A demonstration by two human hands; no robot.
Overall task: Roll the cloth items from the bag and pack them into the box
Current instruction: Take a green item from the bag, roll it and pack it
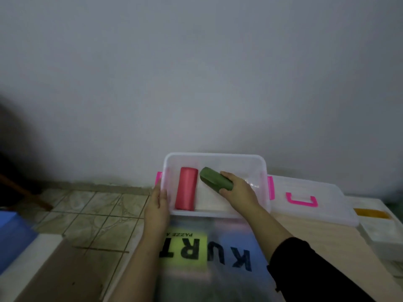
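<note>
- Two cloth rolls occupy the clear box (257,168): a red roll (186,188) lying at its left side, a green roll (214,180) tilted mid-box.
- Right hand (236,189) grips the green roll.
- Left hand (157,205), fingers straight, presses the box's left wall.
- Lid (316,201) lies right.

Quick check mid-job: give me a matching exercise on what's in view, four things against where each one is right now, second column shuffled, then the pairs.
Things:
1. red roll
2. green roll
3. lid
4. left hand

Places:
A. beside the box, on its right
B. lying in the box, at its left end
C. on the box's left wall
D. gripped in the right hand, tilted over the box

Pairs: 1-B, 2-D, 3-A, 4-C
</note>
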